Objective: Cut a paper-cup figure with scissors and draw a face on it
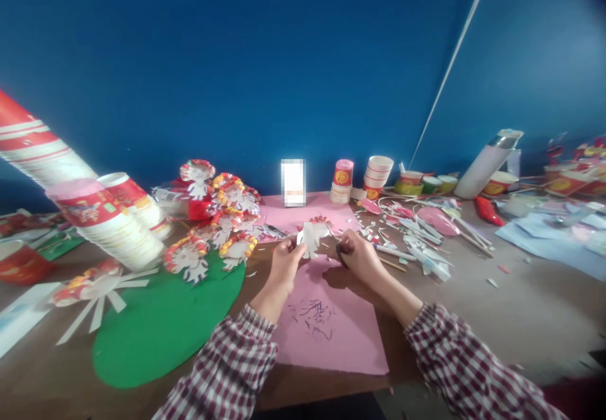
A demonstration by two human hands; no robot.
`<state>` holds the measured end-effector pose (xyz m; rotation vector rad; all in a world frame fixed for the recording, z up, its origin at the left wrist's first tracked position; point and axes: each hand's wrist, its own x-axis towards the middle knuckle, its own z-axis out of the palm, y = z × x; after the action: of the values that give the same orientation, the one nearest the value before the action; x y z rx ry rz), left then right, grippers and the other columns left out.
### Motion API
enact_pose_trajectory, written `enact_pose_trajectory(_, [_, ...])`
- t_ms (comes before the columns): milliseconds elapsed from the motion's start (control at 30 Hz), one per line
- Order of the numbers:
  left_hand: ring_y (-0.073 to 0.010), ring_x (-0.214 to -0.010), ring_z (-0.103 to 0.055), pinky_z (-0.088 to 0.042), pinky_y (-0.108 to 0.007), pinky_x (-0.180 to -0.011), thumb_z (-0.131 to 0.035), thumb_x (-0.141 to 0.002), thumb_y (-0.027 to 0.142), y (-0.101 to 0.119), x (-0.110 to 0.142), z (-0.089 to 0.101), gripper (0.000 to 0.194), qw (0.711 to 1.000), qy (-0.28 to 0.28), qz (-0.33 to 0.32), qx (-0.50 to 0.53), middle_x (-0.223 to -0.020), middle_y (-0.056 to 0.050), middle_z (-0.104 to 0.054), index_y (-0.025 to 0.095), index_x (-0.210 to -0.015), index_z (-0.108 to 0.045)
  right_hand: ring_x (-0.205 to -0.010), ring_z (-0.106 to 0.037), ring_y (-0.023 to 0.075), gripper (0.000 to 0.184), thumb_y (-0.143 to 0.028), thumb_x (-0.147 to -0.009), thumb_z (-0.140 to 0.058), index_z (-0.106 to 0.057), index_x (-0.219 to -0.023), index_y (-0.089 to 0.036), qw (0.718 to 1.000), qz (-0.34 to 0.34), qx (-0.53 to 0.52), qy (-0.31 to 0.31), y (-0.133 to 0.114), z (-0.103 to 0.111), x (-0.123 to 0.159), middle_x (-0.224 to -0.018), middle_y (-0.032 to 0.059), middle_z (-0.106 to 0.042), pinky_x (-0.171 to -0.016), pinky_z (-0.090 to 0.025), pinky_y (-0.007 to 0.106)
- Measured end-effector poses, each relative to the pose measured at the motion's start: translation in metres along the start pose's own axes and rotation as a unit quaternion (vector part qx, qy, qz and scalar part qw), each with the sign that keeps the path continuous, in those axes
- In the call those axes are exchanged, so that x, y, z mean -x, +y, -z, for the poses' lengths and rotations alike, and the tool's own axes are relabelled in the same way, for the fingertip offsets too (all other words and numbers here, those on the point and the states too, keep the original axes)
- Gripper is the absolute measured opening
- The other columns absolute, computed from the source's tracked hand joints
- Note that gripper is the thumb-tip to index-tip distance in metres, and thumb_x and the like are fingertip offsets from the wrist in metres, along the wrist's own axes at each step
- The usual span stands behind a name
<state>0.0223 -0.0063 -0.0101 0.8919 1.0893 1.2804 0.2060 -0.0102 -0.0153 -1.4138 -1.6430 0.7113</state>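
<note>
My left hand pinches a white paper cutout whose upper edge carries a strip of red and white trim. Closed around the handles of a pair of scissors, my right hand holds the blades up against the right side of the cutout. Whether the blades are parted is too small to tell. Below both hands lies a pink sheet with dark pen marks. Several finished-looking paper figures with red and yellow trim are heaped to the left.
A green oval sheet covers the table's left part. Tall leaning stacks of paper cups stand far left, shorter cup stacks at the back. Paper scraps and sticks litter the right, beside light blue sheets. A blue wall rises behind.
</note>
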Motion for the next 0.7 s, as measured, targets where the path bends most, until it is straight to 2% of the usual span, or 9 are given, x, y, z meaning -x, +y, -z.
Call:
enact_pose_trajectory(67, [-0.0147, -0.064, -0.06, -0.049, -0.026, -0.059, -0.072, -0.062, 0.026, 0.0, -0.002, 0.002, 0.032, 1.0, 0.006, -0.013, 0.008, -0.074, -0.004, -0.065, 0.012, -0.09, -0.067, -0.052, -0.042, 0.0111, 0.016, -0.023, -0.07, -0.058, -0.043, -0.063, -0.02, 0.993, 0.02, 0.111, 0.029, 0.001, 0.008, 0.003, -0.055, -0.0047, -0.048, -0.051, -0.03, 0.022])
enact_pose_trajectory(167, [-0.0147, -0.06, -0.06, -0.049, -0.027, -0.058, -0.073, -0.06, 0.027, -0.004, -0.008, 0.007, 0.031, 0.999, 0.036, -0.013, 0.022, -0.07, -0.003, -0.065, 0.012, -0.086, -0.066, -0.053, -0.045, 0.0116, 0.016, -0.025, -0.07, -0.058, -0.045, -0.062, -0.02, 0.984, 0.003, 0.174, 0.019, -0.001, 0.02, 0.011, -0.057, -0.0034, -0.052, -0.053, -0.03, 0.022])
enact_pose_trajectory(300, [-0.0138, -0.062, -0.06, -0.048, -0.027, -0.061, -0.071, -0.062, 0.028, -0.01, -0.013, 0.011, 0.029, 0.999, 0.041, -0.027, 0.008, -0.073, -0.003, -0.066, 0.013, -0.086, -0.065, -0.062, -0.053, 0.0146, 0.016, -0.029, -0.067, -0.064, -0.052, -0.07, -0.019, 0.976, -0.014, 0.211, -0.046, -0.007, 0.038, 0.029, -0.067, -0.0004, -0.061, -0.058, -0.034, 0.023])
enact_pose_trajectory(467, [-0.0114, -0.064, -0.059, -0.047, -0.024, -0.062, -0.07, -0.062, 0.027, -0.006, -0.013, 0.006, 0.029, 0.999, 0.028, -0.016, 0.017, -0.078, -0.002, -0.065, 0.014, -0.088, -0.064, -0.077, -0.06, 0.019, 0.017, -0.025, -0.072, -0.06, -0.057, -0.086, -0.018, 0.965, 0.014, 0.224, -0.135, -0.013, 0.064, 0.048, -0.085, 0.0053, -0.067, -0.067, -0.04, 0.026])
enact_pose_trajectory(600, [-0.0093, -0.062, -0.057, -0.046, -0.02, -0.059, -0.071, -0.061, 0.026, 0.005, -0.008, 0.005, 0.025, 1.0, 0.023, -0.013, 0.012, -0.073, 0.0, -0.063, 0.014, -0.081, -0.064, -0.08, -0.063, 0.0209, 0.023, -0.024, -0.079, -0.056, -0.056, -0.101, -0.017, 0.955, -0.003, 0.27, -0.122, -0.015, 0.078, 0.06, -0.089, 0.0065, -0.068, -0.068, -0.041, 0.027])
enact_pose_trajectory(700, [-0.0101, -0.062, -0.057, -0.047, -0.021, -0.058, -0.071, -0.061, 0.028, 0.008, 0.0, 0.015, 0.027, 0.999, 0.019, -0.019, -0.027, -0.074, -0.001, -0.063, 0.014, -0.082, -0.064, -0.083, -0.065, 0.0226, 0.02, -0.024, -0.082, -0.054, -0.061, -0.099, -0.018, 0.938, -0.022, 0.327, -0.113, -0.015, 0.083, 0.069, -0.091, 0.0077, -0.069, -0.067, -0.04, 0.027])
